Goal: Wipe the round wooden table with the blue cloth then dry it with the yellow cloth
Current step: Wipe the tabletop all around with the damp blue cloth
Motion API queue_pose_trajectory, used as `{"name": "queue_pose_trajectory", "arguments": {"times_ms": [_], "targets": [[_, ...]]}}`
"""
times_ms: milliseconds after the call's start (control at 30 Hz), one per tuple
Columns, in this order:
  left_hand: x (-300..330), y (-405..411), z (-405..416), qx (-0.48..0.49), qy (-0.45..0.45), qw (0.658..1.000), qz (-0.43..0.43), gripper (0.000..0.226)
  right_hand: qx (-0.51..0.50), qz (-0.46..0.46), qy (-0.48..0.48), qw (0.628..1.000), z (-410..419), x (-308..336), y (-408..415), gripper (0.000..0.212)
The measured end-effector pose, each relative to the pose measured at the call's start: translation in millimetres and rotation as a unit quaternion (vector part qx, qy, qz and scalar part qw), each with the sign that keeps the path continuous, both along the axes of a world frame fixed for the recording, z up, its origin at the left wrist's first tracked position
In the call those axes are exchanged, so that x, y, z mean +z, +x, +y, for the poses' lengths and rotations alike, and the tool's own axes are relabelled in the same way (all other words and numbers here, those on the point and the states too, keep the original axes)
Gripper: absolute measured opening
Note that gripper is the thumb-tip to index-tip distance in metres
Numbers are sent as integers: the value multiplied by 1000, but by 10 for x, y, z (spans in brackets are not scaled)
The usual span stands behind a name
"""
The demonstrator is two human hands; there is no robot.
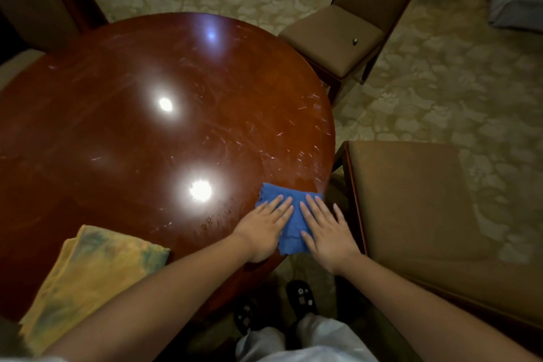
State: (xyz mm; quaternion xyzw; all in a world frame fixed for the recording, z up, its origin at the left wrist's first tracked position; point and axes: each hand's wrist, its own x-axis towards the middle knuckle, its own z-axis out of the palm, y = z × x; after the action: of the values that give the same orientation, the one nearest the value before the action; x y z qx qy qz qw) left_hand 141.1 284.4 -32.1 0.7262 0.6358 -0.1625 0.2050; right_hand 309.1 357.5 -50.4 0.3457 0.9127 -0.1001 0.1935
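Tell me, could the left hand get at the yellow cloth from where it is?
Probably yes. The left hand presses flat on the blue cloth, and the yellow cloth lies just to its left on the table, nothing between them.

Bare forearms (164,288); white trousers (308,341); black slippers (301,297).

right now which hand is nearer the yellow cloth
Left. The left hand presses the blue cloth just right of the yellow cloth; the right hand lies farther right.
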Motion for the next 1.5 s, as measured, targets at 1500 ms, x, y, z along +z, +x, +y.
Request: {"name": "queue_pose_trajectory", "arguments": {"times_ms": [1500], "targets": [[-35,-92,962,47,-31,998,11,67,-21,-19,-16,999,906,236,-263,59]]}}
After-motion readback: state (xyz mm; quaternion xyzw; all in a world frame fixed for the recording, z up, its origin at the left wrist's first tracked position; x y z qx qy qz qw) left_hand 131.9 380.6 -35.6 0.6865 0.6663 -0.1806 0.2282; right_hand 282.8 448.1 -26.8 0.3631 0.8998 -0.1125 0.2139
